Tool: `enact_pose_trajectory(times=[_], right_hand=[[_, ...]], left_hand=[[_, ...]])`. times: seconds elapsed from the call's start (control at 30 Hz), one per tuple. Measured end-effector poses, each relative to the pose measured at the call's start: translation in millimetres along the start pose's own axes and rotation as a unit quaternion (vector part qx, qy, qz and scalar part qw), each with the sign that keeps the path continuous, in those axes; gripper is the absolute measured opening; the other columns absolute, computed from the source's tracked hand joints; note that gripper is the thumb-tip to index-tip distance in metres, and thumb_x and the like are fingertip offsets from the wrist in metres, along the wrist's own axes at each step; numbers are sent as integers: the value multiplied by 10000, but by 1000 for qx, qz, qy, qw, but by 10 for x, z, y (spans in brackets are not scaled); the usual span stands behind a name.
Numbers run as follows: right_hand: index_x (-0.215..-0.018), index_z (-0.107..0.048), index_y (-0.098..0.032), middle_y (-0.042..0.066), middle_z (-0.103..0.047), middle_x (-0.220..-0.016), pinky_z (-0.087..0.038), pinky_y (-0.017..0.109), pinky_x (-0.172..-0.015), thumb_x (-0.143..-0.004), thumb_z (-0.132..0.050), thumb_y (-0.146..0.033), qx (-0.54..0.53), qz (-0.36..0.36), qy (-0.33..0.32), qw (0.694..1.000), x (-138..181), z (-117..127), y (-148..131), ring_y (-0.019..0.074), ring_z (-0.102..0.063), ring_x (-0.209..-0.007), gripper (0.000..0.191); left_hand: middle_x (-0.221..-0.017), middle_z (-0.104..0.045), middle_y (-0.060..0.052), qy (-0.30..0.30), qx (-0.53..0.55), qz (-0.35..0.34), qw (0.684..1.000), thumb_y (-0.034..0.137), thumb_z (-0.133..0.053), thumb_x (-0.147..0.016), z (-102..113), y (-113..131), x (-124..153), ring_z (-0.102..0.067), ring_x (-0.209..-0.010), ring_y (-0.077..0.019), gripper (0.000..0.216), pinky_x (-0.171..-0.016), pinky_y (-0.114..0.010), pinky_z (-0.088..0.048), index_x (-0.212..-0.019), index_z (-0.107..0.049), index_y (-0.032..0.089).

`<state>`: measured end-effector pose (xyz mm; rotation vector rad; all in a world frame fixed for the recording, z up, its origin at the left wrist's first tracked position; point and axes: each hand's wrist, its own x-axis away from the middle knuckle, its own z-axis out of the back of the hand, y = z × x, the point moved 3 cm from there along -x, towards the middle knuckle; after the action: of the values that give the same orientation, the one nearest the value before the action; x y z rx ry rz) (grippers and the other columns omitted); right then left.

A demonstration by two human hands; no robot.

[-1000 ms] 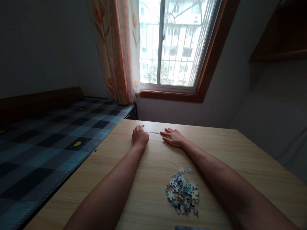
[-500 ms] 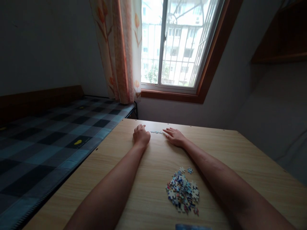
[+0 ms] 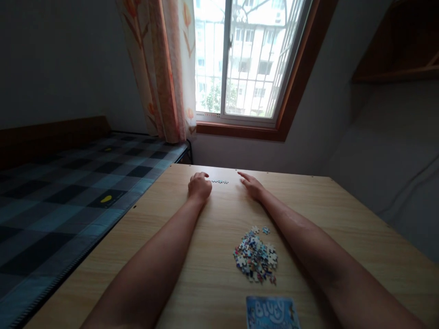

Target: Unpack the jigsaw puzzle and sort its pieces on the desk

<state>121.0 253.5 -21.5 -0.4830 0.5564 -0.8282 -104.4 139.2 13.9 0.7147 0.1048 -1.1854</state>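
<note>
Both my arms reach across a light wooden table (image 3: 343, 219). My left hand (image 3: 199, 186) rests near the far edge with its fingers curled in; nothing shows in it. My right hand (image 3: 251, 184) lies flat, fingers stretched out, a little to the right. Between the two hands sits a short strip of joined puzzle pieces (image 3: 220, 182), touched by neither hand. A heap of loose puzzle pieces (image 3: 255, 256) lies nearer me, between my forearms. A blue puzzle box (image 3: 272, 313) with the word Bluey sits at the near edge.
A bed with a dark checked cover (image 3: 68, 192) runs along the table's left side. A window (image 3: 240, 59) with a patterned curtain (image 3: 161, 68) stands behind the table. A wooden shelf (image 3: 394, 50) hangs at the upper right.
My right hand has drawn back to the right, away from the strip of joined pieces. The view has tilted down, bringing the blue box into sight.
</note>
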Motion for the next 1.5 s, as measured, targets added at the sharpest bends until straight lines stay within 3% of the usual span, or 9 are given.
enact_pose_trajectory(times=[0.17, 0.27, 0.5, 0.83, 1.1, 1.27, 1.37, 1.5], right_hand=[[-1413, -534, -290, 32, -548, -1446, -318, 452, -1155, -875, -520, -302, -31, -4, 2, 1000, 310, 134, 54, 251, -462, -1364, 538], [-1381, -570, -276, 41, -579, -1414, -345, 446, -1138, -796, -557, -231, -42, -1, -2, 999, 573, 234, 76, 260, -500, -1333, 587], [-1259, -675, -268, 44, -641, -1336, -329, 466, -1143, -757, -570, -222, -44, -6, -11, 999, 1085, 390, 11, 281, -460, -1367, 515], [-1257, -676, -318, 38, -499, -1489, -220, 516, -1168, -795, -599, -268, 59, -61, -55, 995, 1441, 356, -258, 293, -364, -1426, 471], [-1182, -719, -263, 76, -605, -1377, -313, 506, -1142, -770, -576, -193, -2, -19, 8, 1000, 1625, 404, -341, 287, -462, -1357, 441], [-1155, -726, -277, 73, -606, -1372, -321, 539, -1134, -800, -617, -223, -25, 70, 12, 997, 1744, 451, -498, 306, -409, -1393, 376], [-1129, -733, -290, 70, -603, -1374, -299, 568, -1134, -817, -656, -258, -13, 120, 5, 993, 1809, 474, -608, 319, -383, -1409, 323], [-1042, -755, -304, 51, -605, -1369, -293, 581, -1133, -816, -669, -231, -5, 142, -4, 990, 1853, 503, -688, 313, -376, -1413, 253]], left_hand=[[-943, -721, -66, -81, 7, -126, 989, 206, -392, -885, 32, 167, 80, -639, -860, -201, 289, -760, -285, -460, -938, -675, 195], [-845, -727, -42, -123, 0, -167, 978, 246, -391, -889, 31, 251, 146, -637, -789, -190, 302, -710, -274, -435, -830, -685, 212], [-852, -736, -71, -154, -65, -171, 971, 317, -389, -892, 25, 334, 223, -643, -776, -211, 348, -666, -292, -401, -759, -693, 215], [-972, -751, -93, -177, -148, -146, 962, 374, -438, -878, 96, 487, 434, -667, -880, -239, 337, -693, -298, -431, -799, -728, 220], [-912, -746, -120, -168, -164, -120, 964, 397, -411, -917, 200, 602, 942, -664, -781, -238, 386, -633, -304, -399, -780, -717, 205], [-758, -708, -69, -188, -119, -130, 966, 440, -455, -909, 272, 655, 1069, -620, -695, -211, 371, -581, -287, -330, -698, -667, 219], [-662, -650, -35, -217, -65, -182, 957, 460, -484, -902, 284, 680, 1064, -561, -634, -180, 389, -573, -283, -293, -625, -599, 211], [-609, -579, 0, -266, 21, -282, 922, 453, -560, -870, 275, 724, 1099, -483, -591, -138, 398, -578, -270, -278, -574, -500, 193]])
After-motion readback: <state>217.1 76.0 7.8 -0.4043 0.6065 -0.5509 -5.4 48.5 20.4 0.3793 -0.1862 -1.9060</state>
